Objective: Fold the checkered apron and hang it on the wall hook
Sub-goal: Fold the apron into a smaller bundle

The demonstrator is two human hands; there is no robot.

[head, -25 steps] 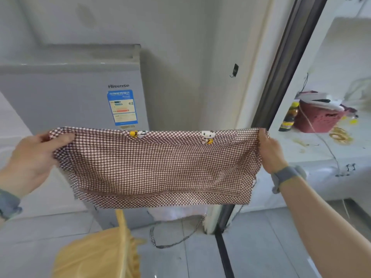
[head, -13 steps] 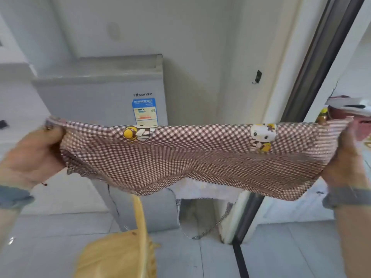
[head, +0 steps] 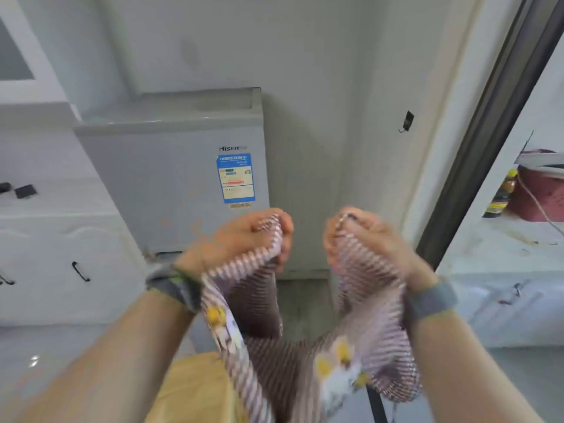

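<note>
The bare white wall is lying open across the upper centre of the frame, around the small black wall hook. A grey box-shaped freezer is blocking the left centre; a dark door frame is bounding the right.

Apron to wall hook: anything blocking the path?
Nothing visible. The checkered apron hangs gripped by the left hand and right hand. The wall hook sits bare above and right of them, with only open air and plain wall between.

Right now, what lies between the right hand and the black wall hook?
Only bare wall, seen in the head view. The right hand, gripping the checkered apron, is below and left of the hook.
</note>
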